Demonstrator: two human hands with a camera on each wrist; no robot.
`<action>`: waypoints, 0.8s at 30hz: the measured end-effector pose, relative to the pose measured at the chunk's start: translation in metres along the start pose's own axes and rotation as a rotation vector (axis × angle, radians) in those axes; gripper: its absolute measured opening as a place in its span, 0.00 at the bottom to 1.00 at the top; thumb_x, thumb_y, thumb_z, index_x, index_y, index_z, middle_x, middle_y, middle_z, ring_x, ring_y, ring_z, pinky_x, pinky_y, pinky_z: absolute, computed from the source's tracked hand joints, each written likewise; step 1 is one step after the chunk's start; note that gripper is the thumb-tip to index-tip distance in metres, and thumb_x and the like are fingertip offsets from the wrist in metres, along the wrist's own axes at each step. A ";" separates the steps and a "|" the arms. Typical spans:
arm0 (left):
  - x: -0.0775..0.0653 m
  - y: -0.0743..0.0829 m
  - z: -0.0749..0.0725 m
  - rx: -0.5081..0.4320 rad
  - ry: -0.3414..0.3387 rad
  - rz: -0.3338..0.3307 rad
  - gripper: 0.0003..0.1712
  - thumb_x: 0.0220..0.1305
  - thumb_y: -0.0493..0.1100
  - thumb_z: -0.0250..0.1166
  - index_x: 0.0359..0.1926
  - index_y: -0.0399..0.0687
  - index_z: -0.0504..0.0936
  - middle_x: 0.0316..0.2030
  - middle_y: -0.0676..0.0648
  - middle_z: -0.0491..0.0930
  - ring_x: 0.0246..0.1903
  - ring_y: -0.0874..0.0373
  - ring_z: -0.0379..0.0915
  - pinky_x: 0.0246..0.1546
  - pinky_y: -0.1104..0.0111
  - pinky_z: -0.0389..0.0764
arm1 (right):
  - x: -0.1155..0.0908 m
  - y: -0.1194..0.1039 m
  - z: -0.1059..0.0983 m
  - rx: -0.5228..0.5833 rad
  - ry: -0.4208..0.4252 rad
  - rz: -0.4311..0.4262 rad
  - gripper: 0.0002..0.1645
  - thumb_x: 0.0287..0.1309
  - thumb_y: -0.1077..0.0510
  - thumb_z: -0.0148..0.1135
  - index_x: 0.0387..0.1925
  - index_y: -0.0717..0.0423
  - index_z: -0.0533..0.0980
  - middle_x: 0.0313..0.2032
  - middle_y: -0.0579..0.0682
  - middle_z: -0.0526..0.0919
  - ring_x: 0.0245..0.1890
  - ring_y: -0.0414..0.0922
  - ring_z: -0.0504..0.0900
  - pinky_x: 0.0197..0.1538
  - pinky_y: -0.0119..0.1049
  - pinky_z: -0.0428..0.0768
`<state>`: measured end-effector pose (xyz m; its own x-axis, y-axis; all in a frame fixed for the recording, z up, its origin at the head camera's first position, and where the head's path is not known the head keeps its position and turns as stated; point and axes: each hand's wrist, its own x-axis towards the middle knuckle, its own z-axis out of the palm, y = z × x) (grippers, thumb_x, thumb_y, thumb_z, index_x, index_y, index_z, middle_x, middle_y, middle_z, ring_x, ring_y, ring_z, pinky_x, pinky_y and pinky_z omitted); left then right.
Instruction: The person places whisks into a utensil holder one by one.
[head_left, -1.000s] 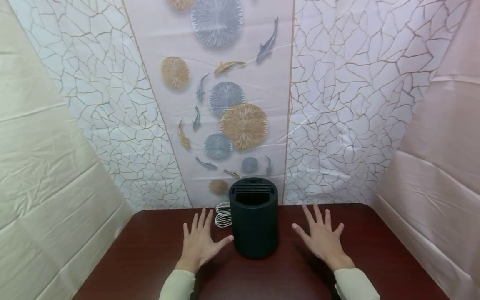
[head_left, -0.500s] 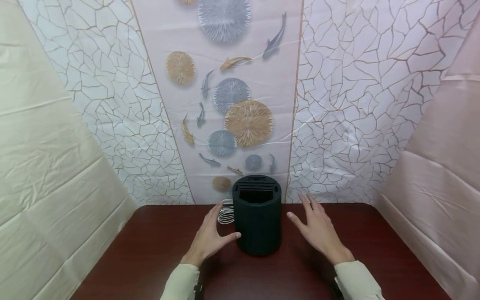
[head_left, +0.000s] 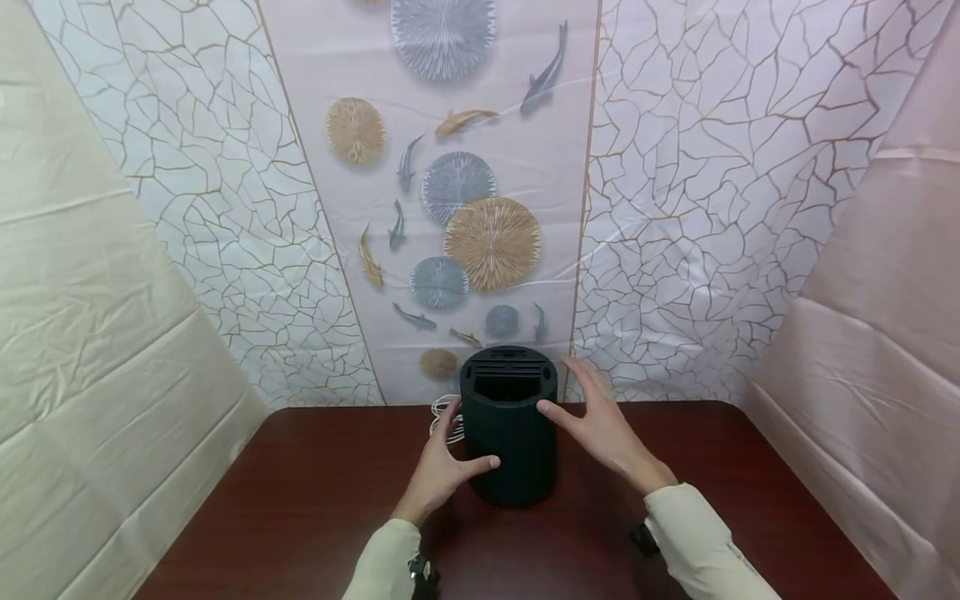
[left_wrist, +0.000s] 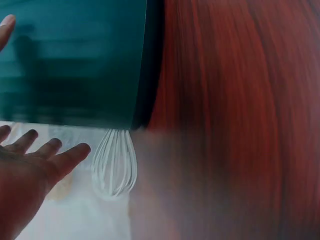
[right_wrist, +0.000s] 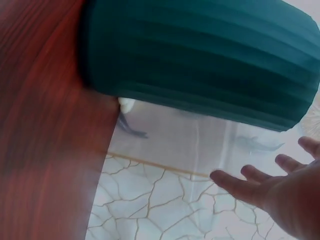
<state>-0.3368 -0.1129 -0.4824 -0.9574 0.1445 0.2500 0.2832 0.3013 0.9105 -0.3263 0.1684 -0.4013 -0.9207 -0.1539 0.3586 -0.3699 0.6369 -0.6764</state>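
A dark green, rounded knife block (head_left: 510, 454) stands upright on the table, with narrow slots and a wide opening in its top. My left hand (head_left: 442, 471) is at its left side, thumb across its front and fingers reaching behind; in the left wrist view these fingers are spread, a gap away from the green wall. On the other side, my right hand (head_left: 603, 425) is higher, with its thumb at the top front rim. The right wrist view has this hand's fingers (right_wrist: 240, 187) extended and apart from the ribbed surface. Neither hand grips the block.
A looped bundle of white cord (left_wrist: 115, 165) lies behind the block on the left, partly hidden by my left fingers in the head view. The dark red wooden table (head_left: 300, 500) ends at a patterned cloth backdrop (head_left: 675, 250), with plain cloth at both sides.
Both hands have moved inward from either side toward the knife block, and the right one has risen to its rim. The spread fingers have turned to face the block, which stays in place.
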 end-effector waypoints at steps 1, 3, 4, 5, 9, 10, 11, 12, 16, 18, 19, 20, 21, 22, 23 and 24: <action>0.001 0.000 0.003 -0.030 -0.006 0.004 0.68 0.53 0.58 0.84 0.85 0.66 0.50 0.82 0.47 0.54 0.77 0.38 0.58 0.71 0.35 0.64 | 0.002 -0.002 0.001 0.012 -0.010 -0.011 0.57 0.66 0.27 0.64 0.84 0.43 0.52 0.83 0.58 0.48 0.81 0.65 0.51 0.71 0.76 0.59; 0.002 -0.002 0.007 -0.063 -0.015 0.010 0.69 0.54 0.57 0.84 0.85 0.71 0.46 0.82 0.47 0.53 0.77 0.38 0.59 0.70 0.36 0.66 | 0.006 -0.005 0.003 0.033 -0.024 -0.035 0.56 0.66 0.29 0.67 0.84 0.44 0.54 0.83 0.58 0.48 0.81 0.64 0.49 0.71 0.76 0.58; 0.002 -0.004 0.009 -0.067 -0.015 0.008 0.70 0.55 0.57 0.83 0.85 0.72 0.44 0.83 0.47 0.53 0.77 0.39 0.58 0.70 0.37 0.67 | 0.008 -0.006 0.005 0.045 -0.030 -0.049 0.56 0.65 0.31 0.68 0.84 0.44 0.54 0.83 0.57 0.48 0.82 0.64 0.48 0.72 0.76 0.57; 0.002 -0.006 0.011 -0.066 -0.015 0.004 0.71 0.55 0.58 0.83 0.85 0.74 0.42 0.83 0.48 0.51 0.78 0.40 0.57 0.70 0.37 0.66 | 0.009 -0.006 0.007 0.057 -0.039 -0.058 0.56 0.65 0.32 0.69 0.84 0.45 0.54 0.83 0.57 0.48 0.82 0.64 0.47 0.72 0.76 0.56; 0.000 -0.012 0.016 -0.078 -0.008 -0.003 0.73 0.55 0.57 0.83 0.86 0.73 0.38 0.84 0.48 0.47 0.81 0.43 0.49 0.73 0.36 0.61 | 0.010 -0.005 0.019 0.099 -0.068 -0.053 0.56 0.64 0.33 0.70 0.84 0.45 0.55 0.84 0.55 0.46 0.82 0.63 0.48 0.72 0.74 0.58; -0.001 -0.013 0.017 -0.087 -0.009 -0.007 0.73 0.55 0.56 0.83 0.86 0.73 0.38 0.84 0.49 0.47 0.81 0.44 0.49 0.74 0.37 0.61 | 0.009 -0.004 0.021 0.110 -0.069 -0.044 0.56 0.64 0.33 0.71 0.83 0.44 0.55 0.84 0.54 0.46 0.81 0.63 0.51 0.72 0.73 0.61; -0.001 -0.013 0.018 -0.097 -0.011 -0.007 0.73 0.55 0.55 0.83 0.86 0.73 0.38 0.84 0.48 0.47 0.81 0.44 0.50 0.74 0.38 0.61 | 0.008 -0.003 0.024 0.124 -0.069 -0.034 0.56 0.64 0.33 0.71 0.83 0.44 0.55 0.84 0.53 0.45 0.81 0.63 0.53 0.71 0.71 0.64; -0.001 -0.013 0.019 -0.103 -0.012 -0.006 0.73 0.55 0.55 0.84 0.85 0.74 0.38 0.83 0.48 0.49 0.80 0.43 0.52 0.73 0.38 0.63 | 0.007 -0.002 0.026 0.135 -0.063 -0.025 0.56 0.63 0.33 0.71 0.83 0.43 0.55 0.85 0.51 0.45 0.81 0.62 0.54 0.71 0.70 0.66; -0.001 -0.011 0.021 -0.121 -0.016 0.005 0.71 0.56 0.55 0.83 0.85 0.75 0.40 0.82 0.46 0.54 0.78 0.42 0.58 0.71 0.40 0.68 | 0.005 0.000 0.030 0.180 -0.027 -0.026 0.56 0.64 0.36 0.73 0.83 0.43 0.55 0.85 0.49 0.43 0.80 0.62 0.56 0.68 0.66 0.73; 0.000 -0.010 0.021 -0.119 -0.006 0.010 0.71 0.55 0.55 0.83 0.85 0.76 0.41 0.81 0.45 0.56 0.77 0.40 0.60 0.70 0.40 0.69 | 0.006 0.001 0.032 0.195 -0.016 -0.035 0.55 0.64 0.37 0.73 0.83 0.43 0.55 0.85 0.50 0.43 0.80 0.61 0.55 0.68 0.66 0.73; 0.001 -0.009 0.022 -0.117 0.002 0.012 0.71 0.55 0.55 0.84 0.85 0.75 0.41 0.81 0.44 0.57 0.76 0.40 0.60 0.69 0.39 0.70 | 0.007 0.001 0.032 0.200 -0.016 -0.042 0.55 0.64 0.37 0.73 0.83 0.44 0.55 0.85 0.50 0.43 0.81 0.61 0.55 0.68 0.66 0.73; 0.001 -0.009 0.022 -0.113 0.011 0.013 0.71 0.55 0.55 0.84 0.85 0.74 0.41 0.80 0.44 0.58 0.76 0.40 0.61 0.68 0.39 0.71 | 0.007 0.000 0.032 0.205 -0.016 -0.043 0.55 0.64 0.37 0.73 0.83 0.44 0.55 0.85 0.50 0.43 0.81 0.60 0.54 0.68 0.66 0.72; 0.001 -0.008 0.022 -0.109 0.020 0.014 0.71 0.55 0.55 0.84 0.85 0.73 0.42 0.79 0.43 0.60 0.75 0.40 0.62 0.68 0.39 0.71 | 0.008 0.000 0.032 0.213 -0.015 -0.042 0.55 0.64 0.36 0.73 0.83 0.43 0.56 0.85 0.49 0.44 0.81 0.60 0.54 0.69 0.66 0.72; 0.002 -0.008 0.023 -0.105 0.028 0.016 0.71 0.54 0.55 0.84 0.86 0.72 0.42 0.78 0.43 0.62 0.74 0.40 0.64 0.67 0.40 0.72 | 0.008 0.000 0.031 0.222 -0.012 -0.039 0.55 0.63 0.36 0.73 0.83 0.43 0.56 0.85 0.49 0.44 0.81 0.60 0.53 0.69 0.67 0.71; 0.002 -0.007 0.023 -0.102 0.033 0.019 0.72 0.54 0.55 0.84 0.86 0.71 0.42 0.77 0.42 0.63 0.73 0.40 0.66 0.67 0.40 0.73 | 0.009 0.000 0.030 0.226 -0.010 -0.036 0.55 0.63 0.36 0.74 0.83 0.43 0.57 0.85 0.49 0.44 0.81 0.59 0.53 0.69 0.67 0.71; 0.003 -0.006 0.024 -0.103 0.036 0.022 0.72 0.54 0.54 0.84 0.86 0.69 0.43 0.77 0.42 0.64 0.72 0.40 0.67 0.66 0.40 0.74 | 0.009 0.000 0.029 0.226 -0.007 -0.036 0.55 0.63 0.36 0.74 0.83 0.43 0.57 0.85 0.49 0.45 0.82 0.60 0.52 0.69 0.67 0.70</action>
<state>-0.3401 -0.0918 -0.4954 -0.9528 0.1157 0.2807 0.2991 0.1996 0.9331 -0.3378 0.1450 -0.4164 -0.9068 -0.1795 0.3814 -0.4206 0.4452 -0.7905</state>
